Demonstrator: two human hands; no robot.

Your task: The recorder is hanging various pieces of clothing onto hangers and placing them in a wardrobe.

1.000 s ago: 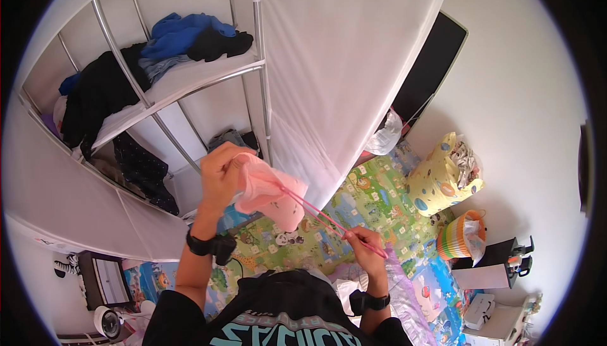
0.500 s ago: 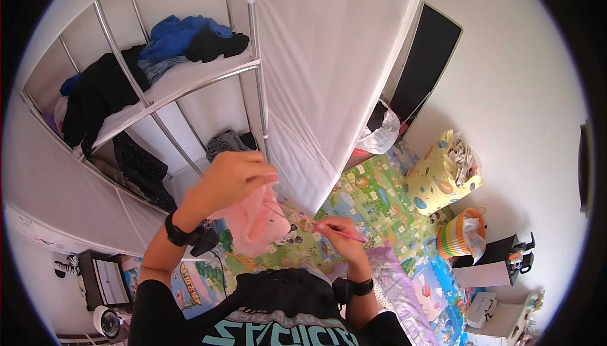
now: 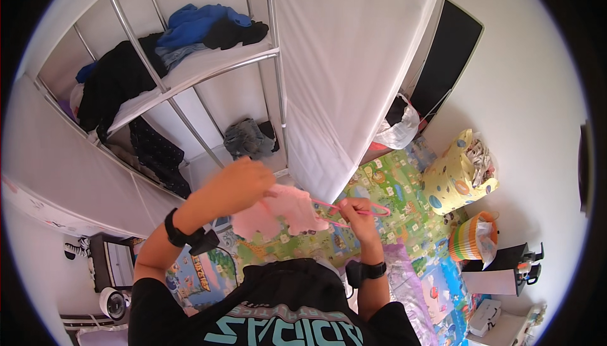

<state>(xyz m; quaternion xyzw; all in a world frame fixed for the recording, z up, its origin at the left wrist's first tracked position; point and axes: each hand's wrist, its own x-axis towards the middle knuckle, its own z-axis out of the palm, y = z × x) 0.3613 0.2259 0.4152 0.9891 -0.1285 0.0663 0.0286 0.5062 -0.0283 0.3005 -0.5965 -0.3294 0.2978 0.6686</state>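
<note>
A small light-pink garment (image 3: 292,210) hangs between my hands, in front of the wardrobe frame. At its upper left edge my left hand (image 3: 235,185) is closed on the cloth. My right hand (image 3: 359,218) grips a thin pink clothes hanger (image 3: 331,205), with one rounded end sticking out to the right of the fist. The hanger's other part reaches into the garment's right side, and how far it runs inside is hidden by the cloth.
The wardrobe's shelf (image 3: 183,74) on the left bears blue and black clothes (image 3: 196,27); grey clothes (image 3: 248,139) lie lower. A white fabric cover (image 3: 335,74) hangs beside it. Along the right wall stand a yellow spotted bag (image 3: 452,182) and a striped basket (image 3: 466,237), on a patterned mat (image 3: 386,185).
The garment has been lifted and spread sideways. My right hand has risen to the right with the hanger, now more level. My view has shifted slightly left.
</note>
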